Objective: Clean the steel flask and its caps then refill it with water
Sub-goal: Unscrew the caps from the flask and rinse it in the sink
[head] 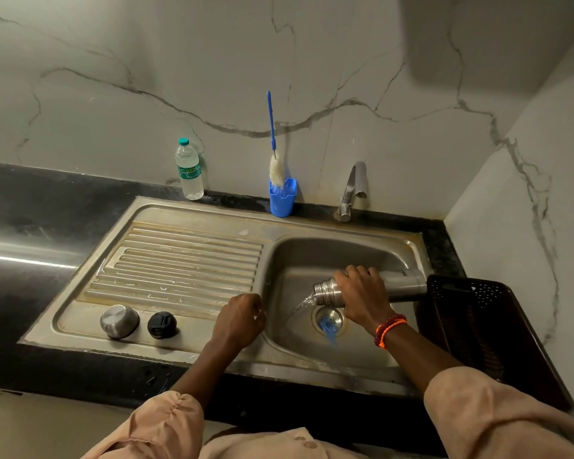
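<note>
Fingers (362,276) of my right hand (365,294) curl round the steel flask (401,284), gripping it near the neck and holding it on its side over the sink (328,256), mouth pointing left; water runs from the mouth down toward the drain (328,321) just below my grip; my left hand (241,321) rests loosely curled on the sink's edge, holding nothing. Under and around both hands lies the black bench (40,233); beyond my right fingers, to their right, sits a dark perforated basket (478,313); well to the left of my left fingers, on the ribbed drainboard, stand the steel cap (119,321) and just beside it the black inner cap (161,325). Far behind my fingers, against the wall, are the tap (353,188), a blue cup (282,202) holding the bottle brush (274,154), and a plastic water bottle (189,170). I judge the flask is being emptied before scrubbing; wet steel could slide through my one-handed grip and drop into the basin; tipping too sharply could splash water onto the bench; the caps could roll if knocked.
</note>
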